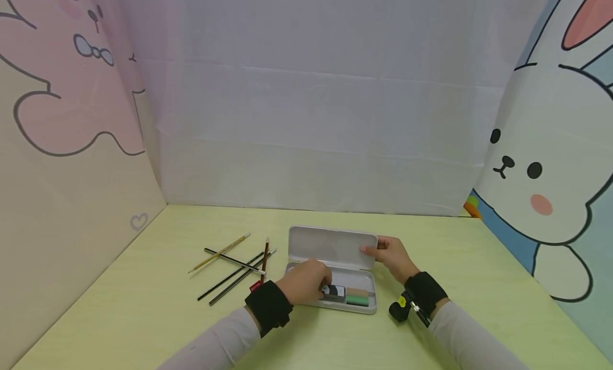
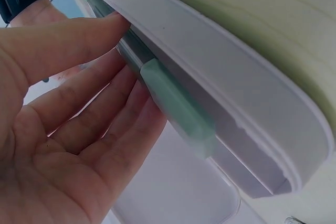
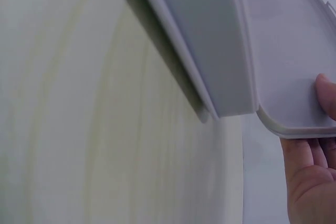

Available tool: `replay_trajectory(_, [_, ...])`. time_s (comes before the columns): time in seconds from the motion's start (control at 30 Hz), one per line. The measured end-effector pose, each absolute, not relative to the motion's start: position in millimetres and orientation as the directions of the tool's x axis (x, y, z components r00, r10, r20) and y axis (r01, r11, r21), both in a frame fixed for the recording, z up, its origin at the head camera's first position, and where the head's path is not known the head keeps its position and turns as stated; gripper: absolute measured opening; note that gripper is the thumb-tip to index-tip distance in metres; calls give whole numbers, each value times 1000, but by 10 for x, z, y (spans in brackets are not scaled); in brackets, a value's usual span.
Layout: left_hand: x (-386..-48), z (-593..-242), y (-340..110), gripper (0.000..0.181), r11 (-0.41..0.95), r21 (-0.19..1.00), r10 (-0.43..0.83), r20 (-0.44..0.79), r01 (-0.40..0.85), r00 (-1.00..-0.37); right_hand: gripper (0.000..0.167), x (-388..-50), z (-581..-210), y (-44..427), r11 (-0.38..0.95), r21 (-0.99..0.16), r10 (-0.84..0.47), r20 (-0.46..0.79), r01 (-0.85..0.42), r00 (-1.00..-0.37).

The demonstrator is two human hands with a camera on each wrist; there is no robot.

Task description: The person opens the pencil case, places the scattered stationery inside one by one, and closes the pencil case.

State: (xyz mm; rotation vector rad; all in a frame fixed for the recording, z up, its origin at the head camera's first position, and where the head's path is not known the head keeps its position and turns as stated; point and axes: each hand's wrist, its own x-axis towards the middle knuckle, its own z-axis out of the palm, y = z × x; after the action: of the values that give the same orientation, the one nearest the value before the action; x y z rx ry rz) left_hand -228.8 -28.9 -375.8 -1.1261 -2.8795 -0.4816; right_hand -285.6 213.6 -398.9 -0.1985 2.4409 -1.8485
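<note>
A white pencil case [image 1: 335,306] stands with its lid [image 1: 330,245] raised. My left hand [image 1: 306,282] reaches into its lower half. Between thumb and fingers it pinches a sleeved block with a pale green end [image 2: 176,103], probably an eraser, close to the case's wall. The hand hides part of it in the head view. A black-and-white item [image 1: 334,292] and a block coloured green and beige [image 1: 357,297] lie in the case. My right hand [image 1: 395,257] grips the lid's right edge, thumb [image 3: 326,95] on the inner face and fingers behind.
Left of the case lie several loose pencils, some crossing: a yellow one [image 1: 217,254], a reddish-brown one [image 1: 265,258] and dark ones [image 1: 227,278]. A white sheet [image 1: 311,120] stands behind the table [image 1: 119,306], with printed panels at both sides.
</note>
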Motion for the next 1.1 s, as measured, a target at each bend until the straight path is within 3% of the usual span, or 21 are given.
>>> replay_trajectory(1.1, [-2249,-3797,-262,13,710,250,644,151,659,-750,42,-2864,-3990,2114,281,-958,-129,14,-50,-992])
